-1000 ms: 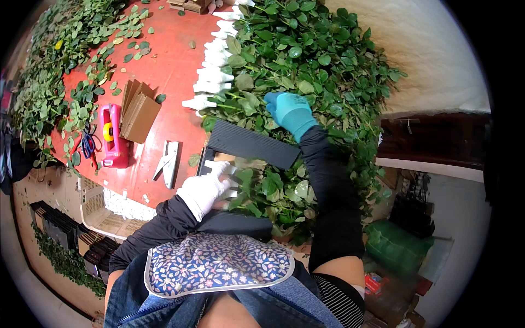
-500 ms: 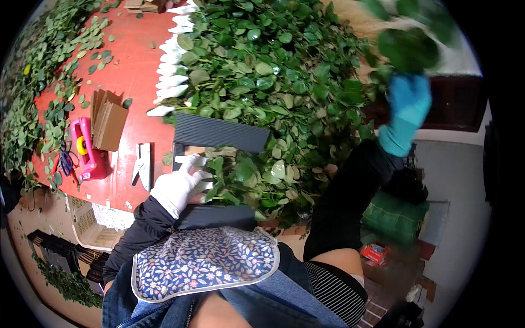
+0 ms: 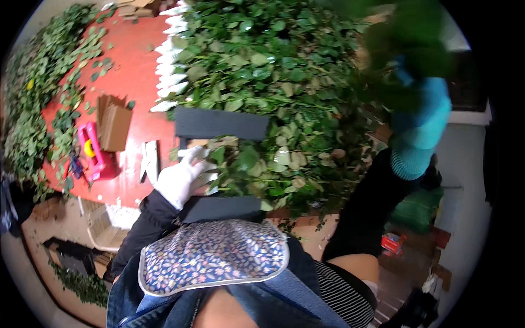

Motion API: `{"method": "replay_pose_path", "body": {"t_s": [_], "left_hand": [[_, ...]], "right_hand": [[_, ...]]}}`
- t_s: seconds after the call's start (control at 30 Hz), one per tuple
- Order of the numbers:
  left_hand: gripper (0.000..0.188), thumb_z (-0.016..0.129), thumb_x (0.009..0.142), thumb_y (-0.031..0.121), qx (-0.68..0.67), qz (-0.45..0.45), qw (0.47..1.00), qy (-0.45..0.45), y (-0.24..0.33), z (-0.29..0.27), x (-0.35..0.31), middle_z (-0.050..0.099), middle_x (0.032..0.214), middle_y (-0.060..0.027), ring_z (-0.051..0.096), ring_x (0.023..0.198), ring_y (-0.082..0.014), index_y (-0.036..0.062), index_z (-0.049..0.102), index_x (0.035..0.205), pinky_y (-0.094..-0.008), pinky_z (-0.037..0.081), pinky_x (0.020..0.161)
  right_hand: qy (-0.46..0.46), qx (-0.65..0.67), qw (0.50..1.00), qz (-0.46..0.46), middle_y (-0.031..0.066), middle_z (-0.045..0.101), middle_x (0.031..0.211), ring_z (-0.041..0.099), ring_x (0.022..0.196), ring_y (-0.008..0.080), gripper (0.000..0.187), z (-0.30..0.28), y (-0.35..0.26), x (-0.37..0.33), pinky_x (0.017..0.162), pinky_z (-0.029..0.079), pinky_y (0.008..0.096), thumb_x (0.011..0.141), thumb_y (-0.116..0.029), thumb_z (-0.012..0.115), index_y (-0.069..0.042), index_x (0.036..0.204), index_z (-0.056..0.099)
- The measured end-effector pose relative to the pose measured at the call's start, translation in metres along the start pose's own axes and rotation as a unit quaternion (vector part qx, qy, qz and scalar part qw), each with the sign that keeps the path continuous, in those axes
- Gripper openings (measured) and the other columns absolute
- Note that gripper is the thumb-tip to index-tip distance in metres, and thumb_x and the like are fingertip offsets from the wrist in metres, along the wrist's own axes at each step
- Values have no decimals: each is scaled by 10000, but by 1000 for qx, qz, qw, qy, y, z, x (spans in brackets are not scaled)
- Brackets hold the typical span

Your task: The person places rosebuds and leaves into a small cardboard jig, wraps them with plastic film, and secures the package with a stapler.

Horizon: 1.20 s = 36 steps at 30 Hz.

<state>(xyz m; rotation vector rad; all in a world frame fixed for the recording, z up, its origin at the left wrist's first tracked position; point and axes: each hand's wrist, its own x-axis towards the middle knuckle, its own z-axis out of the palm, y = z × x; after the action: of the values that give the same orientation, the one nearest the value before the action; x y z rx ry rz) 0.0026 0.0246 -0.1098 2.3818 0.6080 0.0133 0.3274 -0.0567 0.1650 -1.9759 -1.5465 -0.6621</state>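
In the head view, the left hand (image 3: 181, 179), white-gloved, touches leafy stems (image 3: 276, 169) with fingers parted, at the left end of the near dark box (image 3: 221, 123). Far right, blurred leaves (image 3: 404, 46) cover the blue-gloved right hand's (image 3: 421, 123) fingertips; whether they grip, I cannot tell.

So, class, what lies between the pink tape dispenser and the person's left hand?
In the head view, a pale stapler-like tool lies on the red table between the tape dispenser and left hand.
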Motion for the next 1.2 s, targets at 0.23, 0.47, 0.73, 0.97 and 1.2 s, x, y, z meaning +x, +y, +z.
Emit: {"method": "replay_pose_path", "body": {"t_s": [0.23,0.47,0.73,0.97,1.2], "left_hand": [[333,583,955,232,-192,-13,980,52,-8,2,0,644,1162,-123,644,1052,-260,57,614,1236,-323,521,895],[401,594,919,142,-184,-73,980,-22,-18,20,-4,507,1401,-83,652,1072,-277,117,546,1316,-323,544,888],[370,596,913,81,-16,-2,1000,15,-12,13,-9,499,1387,-92,631,1105,-270,144,584,1277,-310,519,936],[363,581,914,186,-11,38,998,48,-27,29,-10,500,1429,-78,667,1043,-265,172,594,1277,-324,554,840],[422,697,829,191,-83,35,994,59,-28,32,-8,509,1413,-70,681,982,-273,175,607,1241,-344,568,785]], "right_hand": [[-440,33,886,-144,132,613,939,624,773,345,416,76,-21,-124,652,500,459,766,-44,616,-103,1177,599],[-543,-49,836,-64,138,623,1008,656,850,345,297,145,23,-204,732,535,476,845,-118,616,-112,1142,611],[-440,-76,891,-86,119,618,1166,692,877,256,423,84,-70,-134,683,571,391,863,-152,611,-61,1269,536],[-495,21,862,-104,153,628,1018,674,827,313,379,185,-102,-189,666,547,433,895,-238,617,-5,1181,531],[-476,59,877,-19,175,630,981,665,819,343,245,195,-94,-214,664,540,456,901,-195,601,-39,1088,583]]}}
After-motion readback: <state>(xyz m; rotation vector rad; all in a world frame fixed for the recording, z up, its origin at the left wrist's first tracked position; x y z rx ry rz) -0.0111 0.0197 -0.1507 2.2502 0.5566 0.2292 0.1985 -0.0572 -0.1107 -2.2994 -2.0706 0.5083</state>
